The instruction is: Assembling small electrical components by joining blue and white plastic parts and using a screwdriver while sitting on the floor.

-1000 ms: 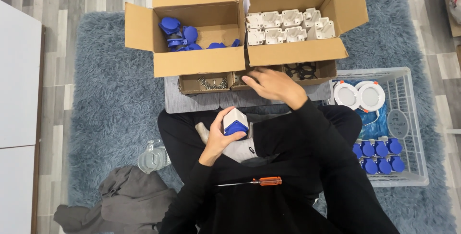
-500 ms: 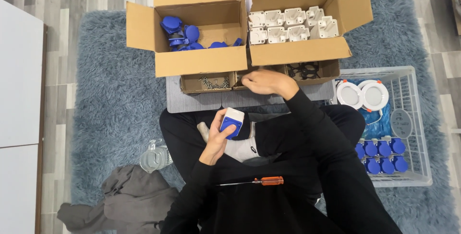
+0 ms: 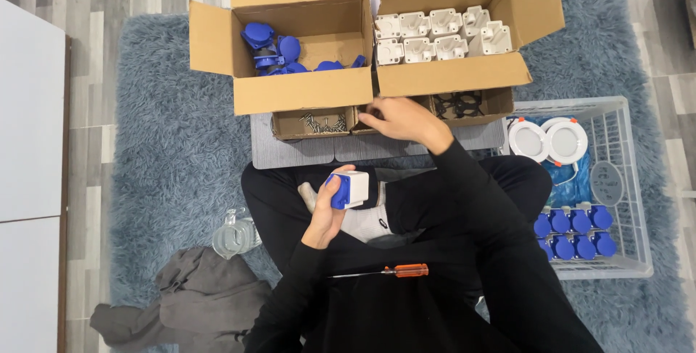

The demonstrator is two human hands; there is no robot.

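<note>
Orange-handled screwdriver loose on the lap, left hand with grip pinching a white-and-blue socket housing above the knees, right hand farther out, fingers curled into the small screw tray, grip state impossible to tell.

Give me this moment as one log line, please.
left hand: holds white-and-blue socket over lap | right hand: reaching into small tray area by screws | screwdriver: on lap

Home floor: shaggy blue rug, wood-look flooring.
</note>
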